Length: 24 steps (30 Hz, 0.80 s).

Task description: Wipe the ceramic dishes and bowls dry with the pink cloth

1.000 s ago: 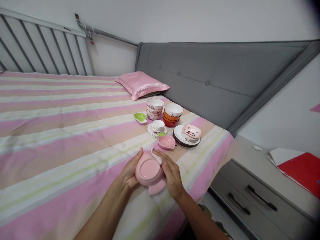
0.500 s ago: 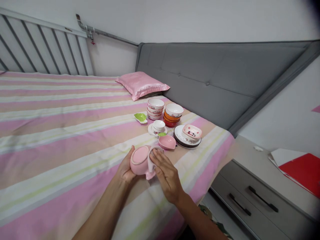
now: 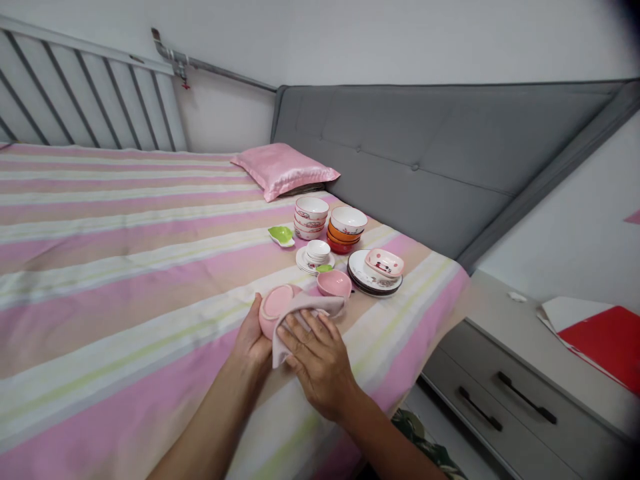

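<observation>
The pink bowl (image 3: pixel 277 303) is above the near part of the striped bed (image 3: pixel 150 333), turned so that its underside looks toward the camera. A raised oval ring goes around this flat base. The right part of the bowl is hidden behind a cloth (image 3: pixel 311 304), which is thin, pale pinkish-grey and folded in soft waves. One corner of the cloth hangs toward 7 o'clock, and its other end stretches toward 2 o'clock.

The left hand (image 3: pixel 251 339) is half open and curved around the left side of the bowl, grasping it, with the thumb pointing to about 12 o'clock. The right hand (image 3: pixel 323 370) is rather flat, its fingers (image 3: pixel 313 335) almost straight and a little apart; it holds the cloth against the bowl. Whether its thumb pinches the cloth, I cannot tell.

With the held bowl as the clock's centre, a green leaf-shaped dish (image 3: pixel 281 236) lies at 12 o'clock, and a stack of white bowls (image 3: pixel 310 223) stands at 1. Small plates (image 3: pixel 303 261) carrying little white bowls (image 3: pixel 318 250) are between 1 and 2, a second pink bowl (image 3: pixel 334 285) is near 2, and dark-edged plates (image 3: pixel 356 270) are between 2 and 3.
</observation>
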Each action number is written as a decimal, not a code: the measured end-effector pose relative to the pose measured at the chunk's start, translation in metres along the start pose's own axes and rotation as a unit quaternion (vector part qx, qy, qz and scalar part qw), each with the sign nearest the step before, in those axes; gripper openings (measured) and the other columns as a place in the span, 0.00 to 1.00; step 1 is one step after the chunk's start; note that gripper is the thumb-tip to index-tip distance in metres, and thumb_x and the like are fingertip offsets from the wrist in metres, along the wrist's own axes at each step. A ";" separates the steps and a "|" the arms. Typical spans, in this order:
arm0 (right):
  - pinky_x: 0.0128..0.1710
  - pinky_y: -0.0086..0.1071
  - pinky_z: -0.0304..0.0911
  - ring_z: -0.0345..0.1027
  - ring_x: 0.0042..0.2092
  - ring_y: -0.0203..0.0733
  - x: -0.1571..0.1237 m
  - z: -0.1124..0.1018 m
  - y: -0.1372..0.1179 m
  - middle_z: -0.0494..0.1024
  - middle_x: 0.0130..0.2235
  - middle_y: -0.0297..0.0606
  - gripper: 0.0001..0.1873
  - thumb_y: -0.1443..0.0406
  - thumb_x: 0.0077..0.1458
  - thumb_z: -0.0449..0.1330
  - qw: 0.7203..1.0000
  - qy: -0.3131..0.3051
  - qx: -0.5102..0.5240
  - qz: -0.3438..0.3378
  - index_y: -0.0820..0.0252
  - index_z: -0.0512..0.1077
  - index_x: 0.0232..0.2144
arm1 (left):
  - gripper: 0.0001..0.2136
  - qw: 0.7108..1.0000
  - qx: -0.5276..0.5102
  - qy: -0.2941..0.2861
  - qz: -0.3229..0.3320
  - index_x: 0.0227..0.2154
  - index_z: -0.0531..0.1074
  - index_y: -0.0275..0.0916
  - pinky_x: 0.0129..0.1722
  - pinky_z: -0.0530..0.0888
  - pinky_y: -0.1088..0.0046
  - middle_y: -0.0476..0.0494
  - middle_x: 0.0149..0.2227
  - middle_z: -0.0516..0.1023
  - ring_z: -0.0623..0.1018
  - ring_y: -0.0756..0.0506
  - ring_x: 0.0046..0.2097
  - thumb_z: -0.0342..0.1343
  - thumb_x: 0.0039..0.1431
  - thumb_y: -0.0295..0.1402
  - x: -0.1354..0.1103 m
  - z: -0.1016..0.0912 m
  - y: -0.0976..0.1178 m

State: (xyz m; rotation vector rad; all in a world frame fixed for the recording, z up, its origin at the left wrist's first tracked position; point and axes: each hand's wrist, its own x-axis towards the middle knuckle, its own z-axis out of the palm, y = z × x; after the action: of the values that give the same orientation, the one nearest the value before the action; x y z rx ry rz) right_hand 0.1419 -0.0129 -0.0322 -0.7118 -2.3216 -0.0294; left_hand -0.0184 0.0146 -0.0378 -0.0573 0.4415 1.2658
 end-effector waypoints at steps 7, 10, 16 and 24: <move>0.60 0.47 0.50 0.54 0.61 0.47 -0.003 0.009 -0.003 0.66 0.58 0.36 0.25 0.64 0.60 0.51 0.999 0.014 -0.016 -0.025 0.55 0.57 0.59 | 0.36 0.991 0.002 -0.095 -0.094 0.44 0.71 0.25 0.37 0.76 0.64 0.28 0.33 0.79 0.80 0.39 0.33 0.35 0.57 0.56 -0.004 -0.003 -0.005; 0.61 0.49 0.46 0.49 0.63 0.49 -0.004 0.011 -0.003 0.62 0.60 0.35 0.26 0.64 0.60 0.51 1.000 0.009 -0.019 -0.018 0.57 0.55 0.61 | 0.39 0.987 0.015 -0.117 -0.107 0.44 0.71 0.23 0.37 0.75 0.63 0.26 0.34 0.79 0.80 0.38 0.34 0.32 0.56 0.58 -0.005 0.001 -0.007; 0.61 0.51 0.42 0.43 0.64 0.53 -0.006 0.008 0.000 0.52 0.64 0.36 0.30 0.61 0.60 0.50 0.998 -0.035 -0.043 0.020 0.58 0.49 0.63 | 0.37 0.997 0.031 -0.067 -0.030 0.59 0.54 0.25 0.46 0.72 0.62 0.26 0.41 0.78 0.79 0.39 0.42 0.33 0.59 0.53 -0.008 0.014 -0.017; 0.61 0.53 0.39 0.37 0.65 0.54 -0.008 0.008 0.005 0.43 0.66 0.43 0.35 0.59 0.60 0.47 0.996 0.024 -0.039 0.073 0.60 0.39 0.65 | 0.33 0.998 0.025 -0.066 -0.003 0.59 0.55 0.26 0.46 0.72 0.65 0.31 0.39 0.79 0.79 0.41 0.40 0.35 0.61 0.50 -0.013 0.025 -0.032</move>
State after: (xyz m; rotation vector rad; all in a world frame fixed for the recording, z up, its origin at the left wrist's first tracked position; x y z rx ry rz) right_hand 0.1443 -0.0108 -0.0444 -0.9083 -2.2284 -0.0711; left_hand 0.0152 0.0003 -0.0171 0.0660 0.3586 1.2432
